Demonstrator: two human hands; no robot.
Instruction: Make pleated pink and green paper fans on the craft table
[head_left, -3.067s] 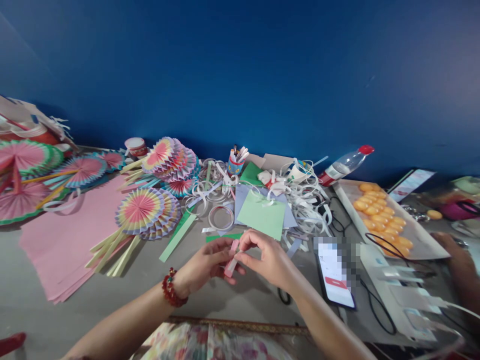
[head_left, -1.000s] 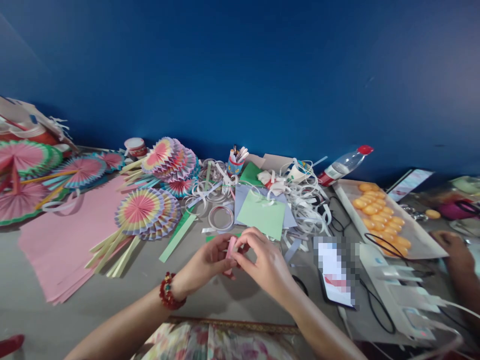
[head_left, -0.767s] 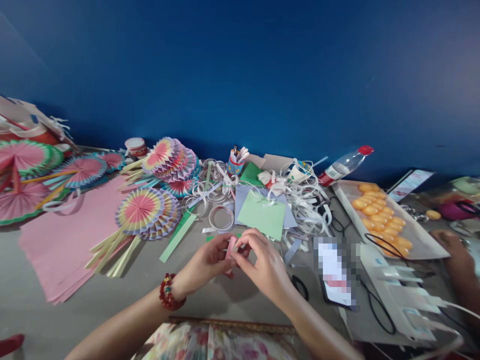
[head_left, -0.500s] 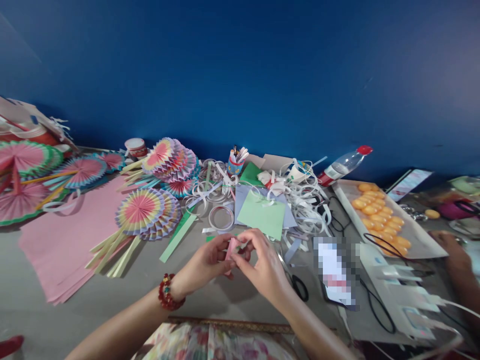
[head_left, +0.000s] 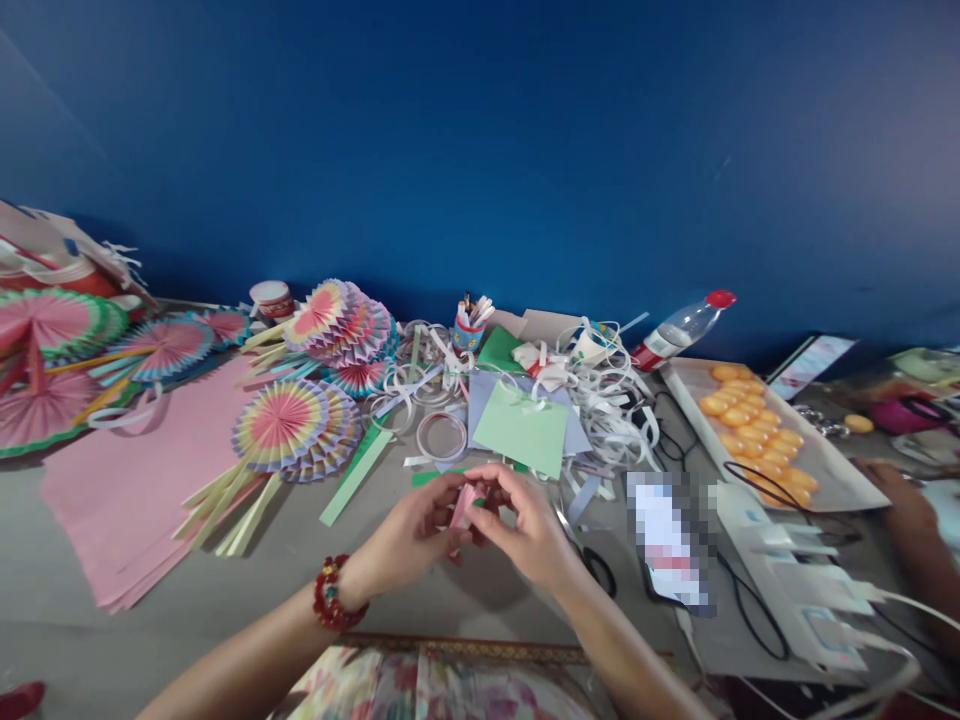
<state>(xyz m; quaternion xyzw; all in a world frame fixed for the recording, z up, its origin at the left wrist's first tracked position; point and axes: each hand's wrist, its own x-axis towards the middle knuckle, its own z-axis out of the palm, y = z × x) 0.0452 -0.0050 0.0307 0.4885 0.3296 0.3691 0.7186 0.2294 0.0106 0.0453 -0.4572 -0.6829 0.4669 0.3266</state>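
A small piece of folded pink paper (head_left: pixel 463 506) is pinched between my two hands, just above the table's front part. My left hand (head_left: pixel 411 530), with a red bead bracelet at the wrist, grips it from the left. From the right, my right hand (head_left: pixel 529 525) holds its other side, fingers curled over the top. A bit of green shows at the right fingertips; I cannot tell what it is. Behind my hands lie a roll of tape (head_left: pixel 441 437) and light green paper (head_left: pixel 523 428). Scissors (head_left: pixel 598 570) rest beside my right hand, partly hidden by it.
Pleated paper fans (head_left: pixel 281 425) and pink sheets (head_left: pixel 112 490) lie at left. Curled paper strips (head_left: pixel 611 420) and a bottle (head_left: pixel 682 332) stand behind. To the right are a phone (head_left: pixel 670 540), a power strip (head_left: pixel 787 580), a tray (head_left: pixel 847 487) of orange pieces and another person's hand (head_left: pixel 896 495).
The pink paper has turned slightly between my fingers, and its pleats show more now. My right fingers have curled further over it. The view has shifted a little.
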